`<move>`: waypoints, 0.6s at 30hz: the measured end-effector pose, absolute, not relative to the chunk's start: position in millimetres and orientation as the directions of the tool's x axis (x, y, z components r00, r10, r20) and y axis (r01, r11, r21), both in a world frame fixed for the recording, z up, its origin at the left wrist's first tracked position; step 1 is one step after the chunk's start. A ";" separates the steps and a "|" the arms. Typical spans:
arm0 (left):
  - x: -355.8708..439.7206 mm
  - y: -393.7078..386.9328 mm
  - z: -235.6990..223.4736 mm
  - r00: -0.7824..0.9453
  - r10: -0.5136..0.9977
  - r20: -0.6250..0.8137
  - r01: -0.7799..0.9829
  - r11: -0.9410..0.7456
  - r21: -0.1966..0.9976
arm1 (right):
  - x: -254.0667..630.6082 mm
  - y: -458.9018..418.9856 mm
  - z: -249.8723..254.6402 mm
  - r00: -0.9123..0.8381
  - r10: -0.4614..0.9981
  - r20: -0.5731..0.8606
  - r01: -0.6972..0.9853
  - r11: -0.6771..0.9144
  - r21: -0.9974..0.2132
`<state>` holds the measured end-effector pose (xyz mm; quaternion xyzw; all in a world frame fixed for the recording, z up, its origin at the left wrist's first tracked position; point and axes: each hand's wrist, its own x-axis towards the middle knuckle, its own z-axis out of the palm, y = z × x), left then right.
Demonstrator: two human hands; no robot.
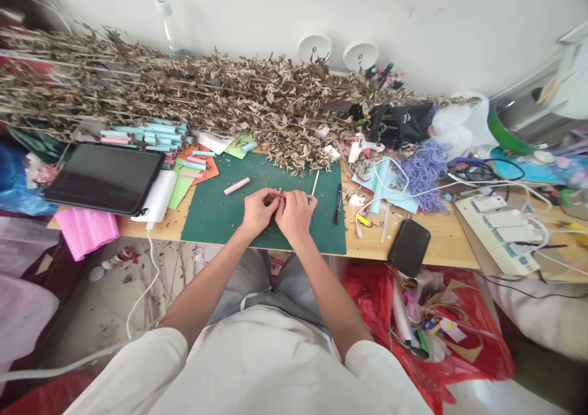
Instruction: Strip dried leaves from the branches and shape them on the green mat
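Observation:
Over the green cutting mat [215, 213], my left hand [260, 210] and my right hand [294, 212] meet, fingers bent and fingertips pinched together. Something small and brownish shows between them, mostly hidden by the fingers; I cannot make out its kind. To the left of my hands lies a pink paper tube [236, 186]. A thin wooden stick [315, 182] lies just beyond my right hand, and a black pen [338, 204] rests near the mat's right edge. Brown crumbs are scattered over the mat.
Dried leafy stalks [220, 97] heap along the wall. Blue paper tubes [160, 134] and a black tablet [105, 178] lie left. Rightward are a glue gun [365, 147], purple yarn [425, 170], a black box-like device [408, 247] and a power strip [498, 234]. A red bag [478, 341] stands below.

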<state>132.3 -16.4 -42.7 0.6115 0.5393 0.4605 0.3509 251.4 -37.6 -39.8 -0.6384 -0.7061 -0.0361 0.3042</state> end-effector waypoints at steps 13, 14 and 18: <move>129.8 -13.6 -49.8 -0.028 0.988 0.153 0.275 -0.139 0.951 | 257.2 -32.9 -39.6 -0.047 0.883 0.467 0.900 0.241 -0.365; 129.4 -13.2 -49.6 -0.026 0.988 0.155 0.281 -0.142 0.949 | 257.5 -32.5 -39.2 -0.071 0.886 0.458 0.894 0.260 -0.364; 131.4 -12.6 -49.6 0.025 0.976 0.215 0.414 -0.206 0.887 | 255.1 -32.0 -40.0 -0.126 0.899 0.420 0.914 0.270 -0.304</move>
